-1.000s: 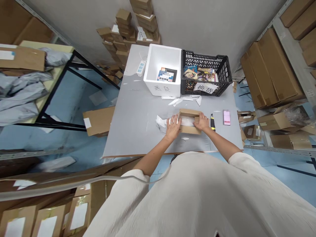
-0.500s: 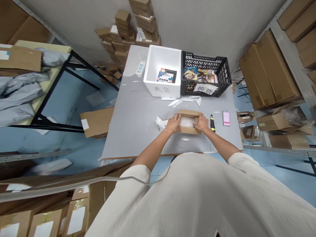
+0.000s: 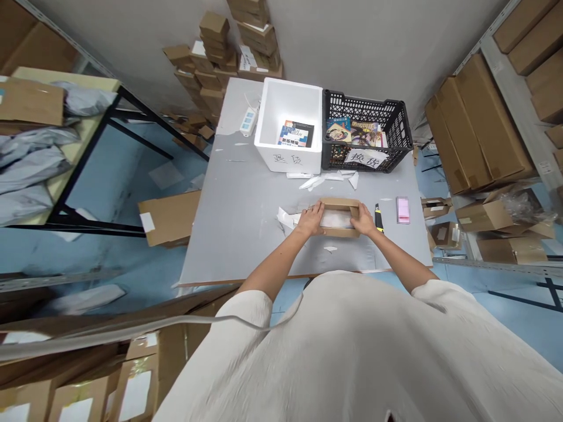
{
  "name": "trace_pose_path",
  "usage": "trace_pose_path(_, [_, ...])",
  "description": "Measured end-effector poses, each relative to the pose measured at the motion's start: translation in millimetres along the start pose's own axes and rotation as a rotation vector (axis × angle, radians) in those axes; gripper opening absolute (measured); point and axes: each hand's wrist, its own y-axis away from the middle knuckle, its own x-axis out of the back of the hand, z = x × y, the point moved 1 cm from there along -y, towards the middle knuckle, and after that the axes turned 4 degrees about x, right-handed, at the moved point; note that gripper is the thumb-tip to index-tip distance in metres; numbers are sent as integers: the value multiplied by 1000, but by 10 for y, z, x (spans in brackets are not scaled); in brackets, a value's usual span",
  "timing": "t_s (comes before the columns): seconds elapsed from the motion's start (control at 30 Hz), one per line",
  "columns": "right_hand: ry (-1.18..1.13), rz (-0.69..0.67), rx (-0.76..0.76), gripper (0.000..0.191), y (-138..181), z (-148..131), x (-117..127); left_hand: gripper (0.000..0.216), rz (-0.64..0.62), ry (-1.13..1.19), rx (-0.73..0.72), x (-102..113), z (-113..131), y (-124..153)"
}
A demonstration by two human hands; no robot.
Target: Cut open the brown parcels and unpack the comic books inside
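Note:
A small open cardboard box (image 3: 338, 203) lies on the grey table (image 3: 246, 223), with something white and wrapped inside it. My left hand (image 3: 310, 219) grips the box's left end, fingers curled over the edge. My right hand (image 3: 365, 218) holds the right end the same way. A torn white wrapper (image 3: 287, 217) lies just left of my left hand.
A yellow-and-black utility knife (image 3: 378, 215) and a pink card (image 3: 403, 210) lie right of the box. Behind stand a white foam bin (image 3: 289, 124) and a black crate (image 3: 366, 130), both holding books. Paper scraps (image 3: 323, 178) lie before them. Cardboard boxes fill shelves and floor around.
My left hand has slid from on top of the white packing to the box's left end. The right hand has shifted to the right end. The box now shows its contents between my hands.

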Motion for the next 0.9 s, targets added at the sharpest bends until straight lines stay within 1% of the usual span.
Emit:
trace_pose_path(0.1, [-126, 87, 58, 89, 76, 109, 87, 147, 4, 4, 19, -24, 33, 35])
trace_pose_path(0.23, [-209, 155, -21, 82, 117, 238, 203, 146, 3, 10, 38, -18, 52, 50])
trace_pose_path(0.4, [-194, 157, -141, 78, 105, 378, 242, 143, 7, -4, 49, 4, 70, 60])
trace_pose_path(0.5, [-218, 153, -199, 76, 85, 447, 210, 143, 20, -7, 50, 0, 80, 83])
trace_pose_path(0.6, [-229, 113, -225, 76, 61, 498, 161, 145, 13, 7, 48, -19, 67, 117])
trace_pose_path(0.67, [-223, 110, -219, 77, 50, 521, 139, 146, 8, 36, 44, -36, 41, 139])
trace_pose_path(0.73, [-173, 144, -191, 79, 49, 525, 140, 147, 8, 71, 33, -53, 4, 150])
trace_pose_path(0.83, [-50, 221, -103, 82, 73, 463, 200, 146, 6, 114, 18, -76, -64, 141])
trace_pose_path(0.9, [10, 253, -26, 79, 98, 364, 274, 146, -2, 142, 13, -89, -113, 120])
